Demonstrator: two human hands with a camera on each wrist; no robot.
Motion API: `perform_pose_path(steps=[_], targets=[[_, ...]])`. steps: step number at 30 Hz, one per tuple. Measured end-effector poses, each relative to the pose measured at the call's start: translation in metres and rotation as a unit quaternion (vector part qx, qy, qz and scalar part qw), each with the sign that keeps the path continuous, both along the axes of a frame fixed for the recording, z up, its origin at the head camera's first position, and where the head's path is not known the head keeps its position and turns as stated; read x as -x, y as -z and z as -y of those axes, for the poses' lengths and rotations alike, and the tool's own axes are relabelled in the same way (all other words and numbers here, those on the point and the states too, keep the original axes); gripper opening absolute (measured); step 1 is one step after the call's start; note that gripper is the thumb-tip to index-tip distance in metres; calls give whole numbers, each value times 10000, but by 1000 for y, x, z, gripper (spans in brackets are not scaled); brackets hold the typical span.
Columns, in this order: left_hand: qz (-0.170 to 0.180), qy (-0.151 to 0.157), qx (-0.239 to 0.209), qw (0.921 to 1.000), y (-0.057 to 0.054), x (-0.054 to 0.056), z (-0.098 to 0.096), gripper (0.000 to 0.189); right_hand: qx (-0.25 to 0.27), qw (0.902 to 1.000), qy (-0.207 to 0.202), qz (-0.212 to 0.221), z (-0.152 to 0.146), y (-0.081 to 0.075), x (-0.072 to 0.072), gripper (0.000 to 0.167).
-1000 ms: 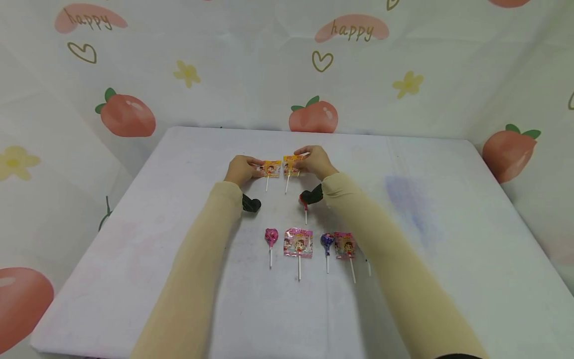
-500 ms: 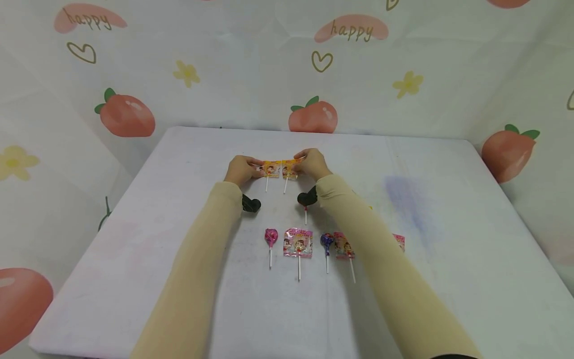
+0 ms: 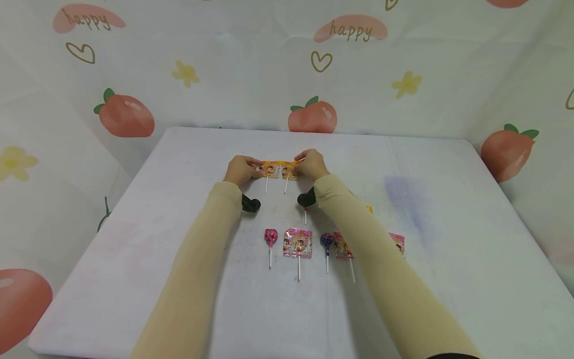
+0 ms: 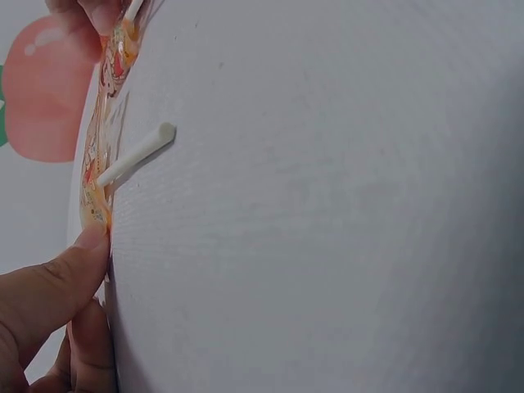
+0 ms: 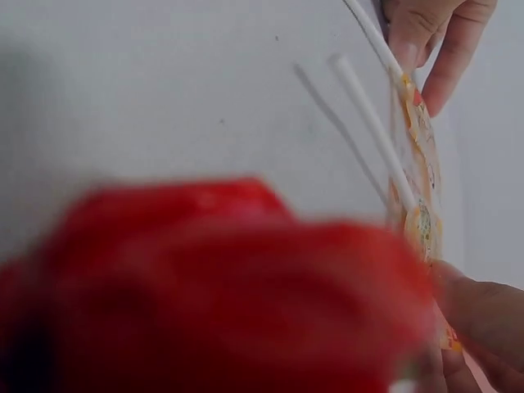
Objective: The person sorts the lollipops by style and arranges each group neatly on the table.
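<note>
Two lollipops in flat yellow-orange printed wrappers lie side by side near the table's far edge, white sticks pointing toward me. My left hand [image 3: 241,169] pinches the outer edge of the left lollipop [image 3: 271,169], its thumb [image 4: 86,246] pressed on the wrapper in the left wrist view. At the outer side of the right lollipop [image 3: 287,170], my right hand [image 3: 312,163] grips the wrapper between thumb and fingers. The inner wrapper edges meet or nearly meet. Close to the right wrist camera, a red-wrapped lollipop [image 5: 229,278] looms blurred; only its stick shows in the head view.
Nearer me on the white table [image 3: 134,279] lie a pink lollipop [image 3: 271,237], a pink-bagged lollipop [image 3: 298,243], a blue one [image 3: 327,241] and another pink-bagged one [image 3: 342,245]. My right sleeve [image 3: 381,259] partly covers more wrappers. A printed cloth [image 3: 251,65] hangs behind.
My right hand has moved slightly left and toward me, bringing its lollipop up beside the left one. The right forearm shifted left, uncovering a pink wrapper beyond it. The left hand stays put.
</note>
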State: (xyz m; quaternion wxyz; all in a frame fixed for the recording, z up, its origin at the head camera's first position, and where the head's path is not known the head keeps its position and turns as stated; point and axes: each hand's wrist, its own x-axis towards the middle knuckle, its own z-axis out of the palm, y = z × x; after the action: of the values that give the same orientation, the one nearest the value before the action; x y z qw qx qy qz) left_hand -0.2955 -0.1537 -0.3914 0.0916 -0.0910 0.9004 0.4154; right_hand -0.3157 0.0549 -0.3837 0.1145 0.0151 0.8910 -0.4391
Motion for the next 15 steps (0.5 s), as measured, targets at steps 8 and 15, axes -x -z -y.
perform_pose_path(steps=[8,15], targets=[[0,-77,-26,10000,1,1,0,36,-209,9994,12,-265,1,1,-2,31],[-7,-77,-39,10000,0,0,0,35,-312,9992,24,-247,1,1,-2,32]])
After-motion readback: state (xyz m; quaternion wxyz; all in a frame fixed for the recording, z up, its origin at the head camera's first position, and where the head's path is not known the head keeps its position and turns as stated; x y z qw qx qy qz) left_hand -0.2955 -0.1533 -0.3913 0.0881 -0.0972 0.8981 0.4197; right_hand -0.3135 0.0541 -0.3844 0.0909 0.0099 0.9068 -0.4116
